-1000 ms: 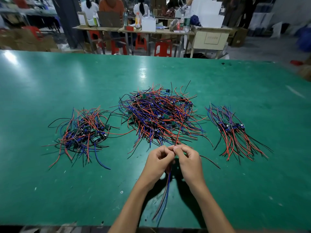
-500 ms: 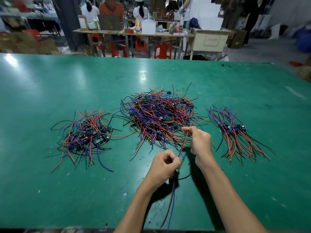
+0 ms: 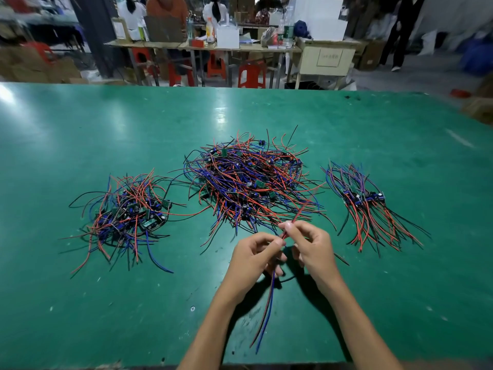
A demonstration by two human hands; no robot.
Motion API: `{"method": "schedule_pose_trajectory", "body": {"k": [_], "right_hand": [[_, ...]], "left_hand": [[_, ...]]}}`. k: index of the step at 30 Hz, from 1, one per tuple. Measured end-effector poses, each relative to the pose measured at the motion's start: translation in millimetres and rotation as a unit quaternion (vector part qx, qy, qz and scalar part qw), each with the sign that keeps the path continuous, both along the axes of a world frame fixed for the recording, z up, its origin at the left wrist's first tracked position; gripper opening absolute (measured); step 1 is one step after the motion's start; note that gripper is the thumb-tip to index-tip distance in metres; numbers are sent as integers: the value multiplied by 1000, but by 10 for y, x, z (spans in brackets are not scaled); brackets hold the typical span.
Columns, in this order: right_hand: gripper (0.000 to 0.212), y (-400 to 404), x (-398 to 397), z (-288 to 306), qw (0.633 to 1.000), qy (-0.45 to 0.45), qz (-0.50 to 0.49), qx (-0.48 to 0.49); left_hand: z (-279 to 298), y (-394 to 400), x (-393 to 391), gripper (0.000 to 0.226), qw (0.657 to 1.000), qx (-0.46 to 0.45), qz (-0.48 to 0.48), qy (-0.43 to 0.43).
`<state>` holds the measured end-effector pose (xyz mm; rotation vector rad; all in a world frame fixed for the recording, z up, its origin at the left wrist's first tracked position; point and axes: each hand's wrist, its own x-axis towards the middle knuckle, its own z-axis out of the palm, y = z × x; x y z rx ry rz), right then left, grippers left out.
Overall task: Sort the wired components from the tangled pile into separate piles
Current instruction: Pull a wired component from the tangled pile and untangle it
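A big tangled pile (image 3: 250, 182) of red, blue and black wired components lies in the middle of the green table (image 3: 80, 134). A looser pile (image 3: 128, 212) sits to its left, and a neater bundle (image 3: 365, 206) with aligned wires lies to its right. Just in front of the middle pile, my left hand (image 3: 256, 259) grips one wired component (image 3: 266, 311), whose red and blue wires hang down toward the near edge. My right hand (image 3: 309, 244) pinches its red wire, which points up toward the pile. The component's board is hidden in my fingers.
A small screw (image 3: 193, 308) lies on the table near my left forearm. A loose black wire (image 3: 341, 259) lies right of my right hand. Beyond the far edge stand workbenches, red stools (image 3: 252, 74) and seated people.
My right hand, which had pulled the red wire out toward the pile, has come back close to my left hand. The left hand still holds the same component.
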<state>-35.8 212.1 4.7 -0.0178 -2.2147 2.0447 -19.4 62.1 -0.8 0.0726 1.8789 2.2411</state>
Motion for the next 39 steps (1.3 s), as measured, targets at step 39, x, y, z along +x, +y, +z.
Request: {"method": "schedule_pose_trajectory", "body": {"k": [39], "right_hand": [[29,50,56,-47,981,-30,-31,-187]], "left_hand": [[-106,-189,73,13,897,-311,226,217]]}}
